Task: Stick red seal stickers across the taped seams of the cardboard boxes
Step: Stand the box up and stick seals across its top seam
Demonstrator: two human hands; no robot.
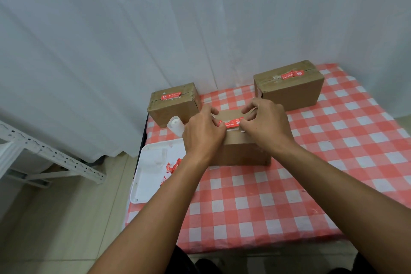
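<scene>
While both hands (203,131) (265,123) pinch red sticker (231,123), middle box (241,149) underneath.

Makeshift packing spot: checked tablecloth (311,173), white curtain (133,40), tiled floor (66,218).

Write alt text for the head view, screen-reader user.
Two bare hands, left hand and right hand, press a red sticker onto the top of a cardboard box on a red-checked tablecloth. Two more boxes behind, the left box and right box, already carry red stickers. A white tray of loose stickers sits at left.
</scene>
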